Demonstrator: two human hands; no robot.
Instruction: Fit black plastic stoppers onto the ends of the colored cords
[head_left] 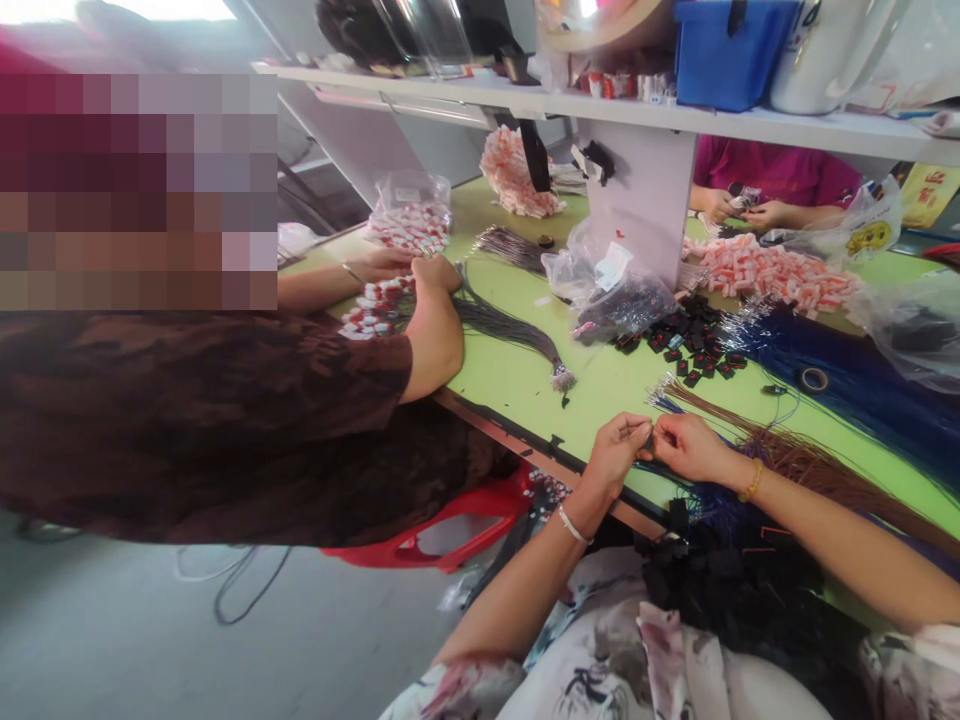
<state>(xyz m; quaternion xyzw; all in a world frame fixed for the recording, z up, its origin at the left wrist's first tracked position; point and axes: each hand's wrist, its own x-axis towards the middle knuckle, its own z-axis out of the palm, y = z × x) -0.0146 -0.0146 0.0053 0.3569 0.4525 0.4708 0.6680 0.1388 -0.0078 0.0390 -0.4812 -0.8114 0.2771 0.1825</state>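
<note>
My left hand and my right hand meet over the near edge of the green table, fingertips pinched together. A small dark piece barely shows between them; the fingers hide most of it. Beneath and beside my right hand lie dark blue wires. A bundle of brown wires with bare metal ends stretches away to the right. Beyond my hands is a pile of small black plastic housings, close to a thick bundle of long blue wires. Many black pieces rest at my lap.
A co-worker in dark patterned clothing handles red-and-white connectors at left, by a red stool. Another person's hands work across the table. A shelf overhangs, carrying a blue bin. A tape roll lies on the wires.
</note>
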